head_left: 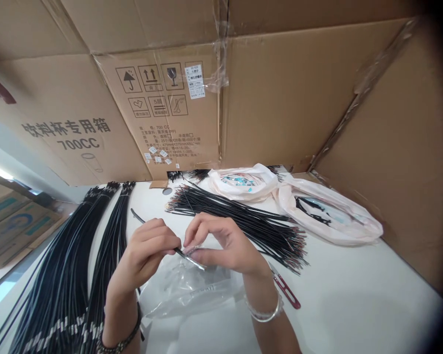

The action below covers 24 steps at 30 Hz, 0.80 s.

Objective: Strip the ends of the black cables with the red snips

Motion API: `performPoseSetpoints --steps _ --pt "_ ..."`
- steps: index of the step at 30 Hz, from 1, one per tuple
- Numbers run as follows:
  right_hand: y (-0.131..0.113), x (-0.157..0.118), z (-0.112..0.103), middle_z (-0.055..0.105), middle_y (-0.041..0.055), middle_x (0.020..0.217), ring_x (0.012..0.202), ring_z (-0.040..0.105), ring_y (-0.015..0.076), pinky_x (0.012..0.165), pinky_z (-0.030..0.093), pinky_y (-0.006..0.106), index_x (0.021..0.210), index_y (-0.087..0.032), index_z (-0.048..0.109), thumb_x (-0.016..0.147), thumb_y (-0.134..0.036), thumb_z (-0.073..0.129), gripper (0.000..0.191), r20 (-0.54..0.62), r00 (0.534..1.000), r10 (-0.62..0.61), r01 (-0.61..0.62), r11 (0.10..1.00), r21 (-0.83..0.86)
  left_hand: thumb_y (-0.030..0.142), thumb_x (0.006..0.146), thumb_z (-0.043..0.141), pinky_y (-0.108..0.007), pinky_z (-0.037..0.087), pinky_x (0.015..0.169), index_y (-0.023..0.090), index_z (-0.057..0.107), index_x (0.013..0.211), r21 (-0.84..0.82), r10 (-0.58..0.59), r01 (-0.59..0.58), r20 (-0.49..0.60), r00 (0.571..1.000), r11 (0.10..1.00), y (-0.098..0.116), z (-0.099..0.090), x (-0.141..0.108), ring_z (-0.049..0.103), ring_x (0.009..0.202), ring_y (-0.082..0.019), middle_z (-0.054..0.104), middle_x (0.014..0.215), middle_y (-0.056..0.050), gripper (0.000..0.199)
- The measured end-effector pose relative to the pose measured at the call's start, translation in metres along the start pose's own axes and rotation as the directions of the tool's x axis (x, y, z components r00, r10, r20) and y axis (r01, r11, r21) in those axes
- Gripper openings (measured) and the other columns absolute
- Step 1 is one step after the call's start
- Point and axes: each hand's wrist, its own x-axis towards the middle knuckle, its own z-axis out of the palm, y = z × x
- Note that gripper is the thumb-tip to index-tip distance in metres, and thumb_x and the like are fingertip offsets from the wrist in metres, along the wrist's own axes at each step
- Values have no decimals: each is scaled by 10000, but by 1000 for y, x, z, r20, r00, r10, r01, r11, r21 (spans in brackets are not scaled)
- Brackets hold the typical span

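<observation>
Gripping a black cable (178,251), the left hand (147,250) is facing the right hand (223,243), whose fingers are pinching clear film (194,250) beside the cable; banded bundles (70,255) at the hands' nine o'clock are seemingly lying finished, a pile (239,216) at two apparently remaining.

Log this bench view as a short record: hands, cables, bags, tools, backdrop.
left hand: grips black cable with left hand
right hand: right hand has its fingertips at the cable's near end, by a silvery piece; exact grip unclear
under hands: clear plastic bag on white table
beyond hands: pile of short black cables
left side: long black cable bundles
tool: red-handled snips, beside right forearm
far right: two pale bags, open
backdrop: cardboard panels
</observation>
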Motion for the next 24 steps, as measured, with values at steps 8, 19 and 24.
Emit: performPoseSetpoints --steps 8,19,24 --pt "26 11 25 518 -30 633 600 488 110 633 462 273 593 -198 597 653 -432 814 325 53 926 375 -325 716 618 89 911 495 -273 428 567 195 617 849 -41 16 -16 -7 1000 999 -4 -6 -2 508 588 -139 626 632 -13 173" --pt "3 -9 31 563 72 1039 990 541 228 871 437 425 1108 -231 614 933 -339 453 261 -518 722 -459 110 815 -569 177 931 560 -276 427 594 199 640 855 -151 -207 170 -274 939 974 -12 4 -13 534 645 -133 604 688 -6 113" --pt "-5 -11 45 530 65 1035 919 538 198 786 447 383 1101 -222 564 909 -311 545 212 -298 740 -603 107 543 -833 210 922 592 -275 443 575 209 659 890 -278 -240 141 -363 900 950 -11 6 -14 559 620 -129 634 677 -2 74"
